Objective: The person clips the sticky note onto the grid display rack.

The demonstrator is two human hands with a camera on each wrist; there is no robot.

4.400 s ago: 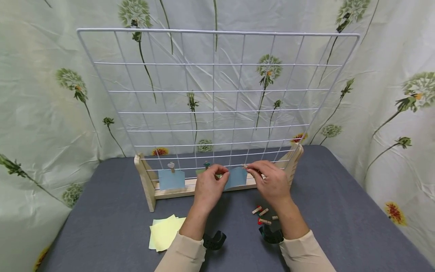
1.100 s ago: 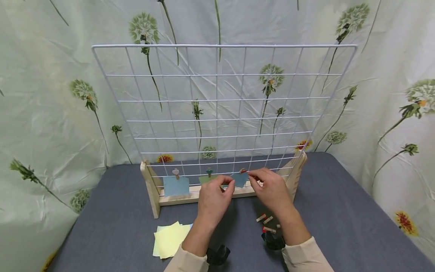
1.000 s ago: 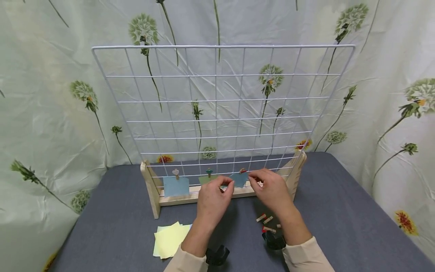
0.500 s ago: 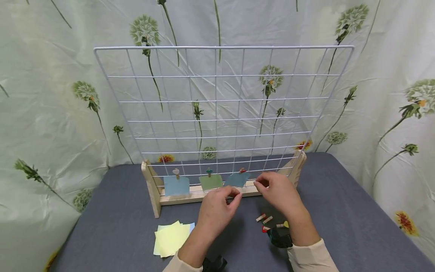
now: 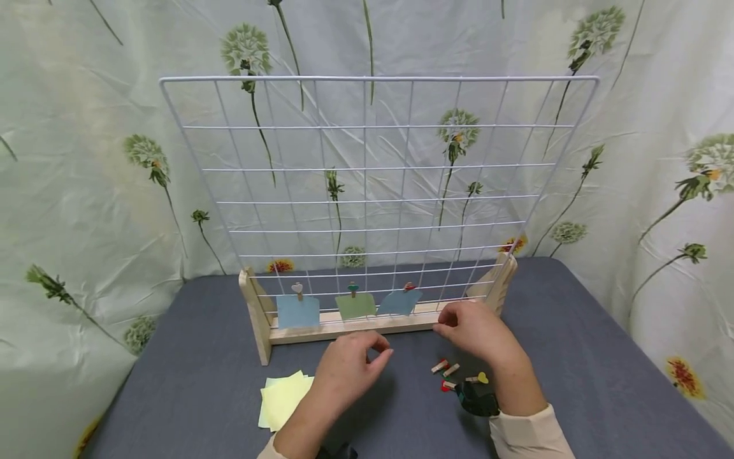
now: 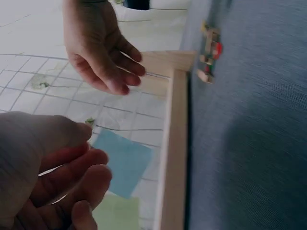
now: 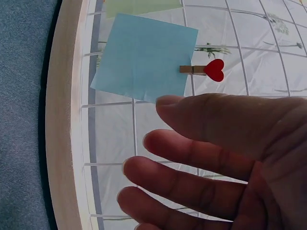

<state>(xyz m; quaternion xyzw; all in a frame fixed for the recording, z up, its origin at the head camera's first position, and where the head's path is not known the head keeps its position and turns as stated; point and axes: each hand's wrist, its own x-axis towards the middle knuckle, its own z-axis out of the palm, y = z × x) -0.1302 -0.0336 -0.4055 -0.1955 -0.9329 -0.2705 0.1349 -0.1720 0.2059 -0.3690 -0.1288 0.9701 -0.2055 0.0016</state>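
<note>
A white wire grid (image 5: pixel 367 169) carries three paper notes on its lower wires. The right blue note (image 5: pixel 400 303) hangs tilted from a red heart clothespin (image 7: pixel 213 70). Beside it are a green note (image 5: pixel 357 307) under a green heart clothespin (image 5: pixel 353 289), and a left blue note (image 5: pixel 298 312) under a white heart clothespin (image 5: pixel 297 289). My left hand (image 5: pixel 350 370) hovers above the table in front of the grid, holding nothing, fingers loosely bent. Nothing is in my right hand (image 5: pixel 478 331) either; its fingers are relaxed, apart from the right blue note.
Wooden feet and a wooden bar (image 5: pixel 344 326) support the grid. A stack of yellow and bluish notes (image 5: pixel 283 398) lies at the front left, near my left forearm. Several loose clothespins (image 5: pixel 451 370), one with a yellow heart, lie below my right hand on the dark cloth (image 5: pixel 189 382).
Earlier both hands were at the right blue note, the right pinching a clothespin. Now the note hangs by that clothespin; my left hand has drawn down and left, my right down and right.
</note>
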